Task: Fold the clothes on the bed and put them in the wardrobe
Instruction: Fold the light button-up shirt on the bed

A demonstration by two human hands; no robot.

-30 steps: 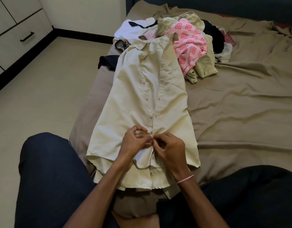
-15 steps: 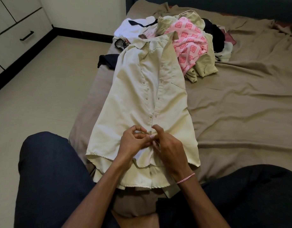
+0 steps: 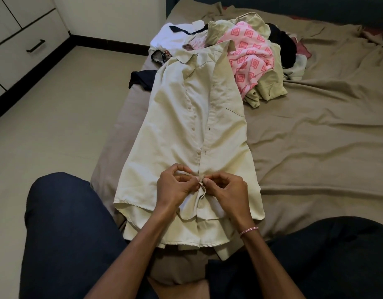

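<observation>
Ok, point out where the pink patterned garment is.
Head view: the pink patterned garment lies on the clothes pile beyond the cream shirt, right of its collar.

Pale floor [image 3: 56, 126], white wall [image 3: 110, 16], black skirting [image 3: 108, 43], white drawers [image 3: 20, 48] with black handle [image 3: 35, 45], rumpled tan bed [image 3: 315, 137]

A pale floor [image 3: 56, 126] meets black skirting [image 3: 108, 43] below a white wall [image 3: 112, 14].

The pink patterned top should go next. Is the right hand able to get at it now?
Probably, after letting go: the right hand pinches the cream shirt; the pink top lies exposed atop the pile past its collar, likely needing a forward lean.
</observation>
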